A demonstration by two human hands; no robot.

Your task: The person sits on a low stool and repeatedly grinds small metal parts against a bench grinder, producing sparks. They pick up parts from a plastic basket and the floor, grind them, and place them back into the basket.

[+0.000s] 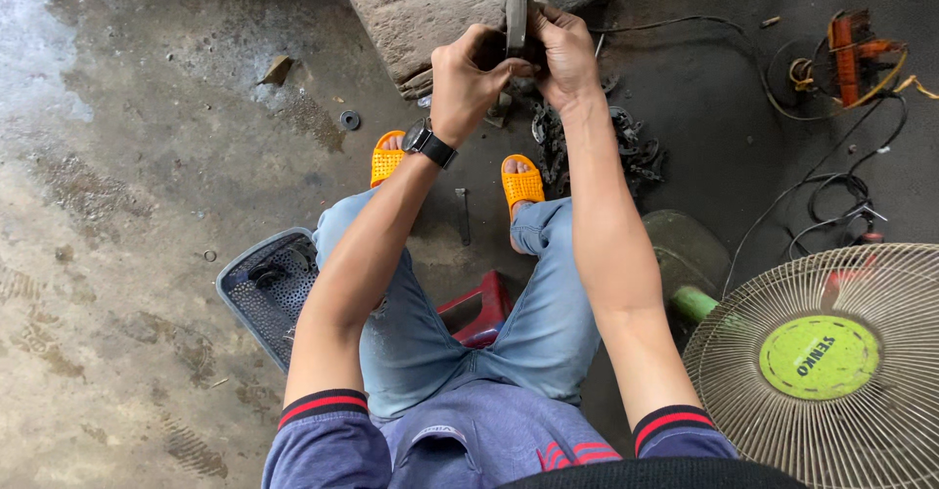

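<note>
Sitting on a low red stool (476, 310) here, both arms stretched out over the knees toward a worn concrete block (430, 5) at the top edge of the floor (117, 254). Left hand (468, 80) (the one with the black watch (428, 143) on the wrist) has its grip curled tight around the near side of a flat grey metal part (515, 15), which stands on edge right in front of the block. Right hand (564, 54) is wrapped on the other side of the same part, fingers closed on it, so the piece is pinched between both hands and held up off the floor. Just under the hands there's a greasy chain (626, 152) heaped on the floor by the right foot, and both feet are in orange sandals (521, 184). A small ring-shaped washer (349, 119) lies on the floor left of the feet, and a bolt-like tool (463, 215) sits between the legs. By the left knee there's a dark perforated basket (264, 288). Bottom right corner is a fan (820, 362) with a wire guard and green hub, and black cables (831, 200) run across the floor at the right edge near some orange gear (849, 57) (can't tell what it is).
</note>
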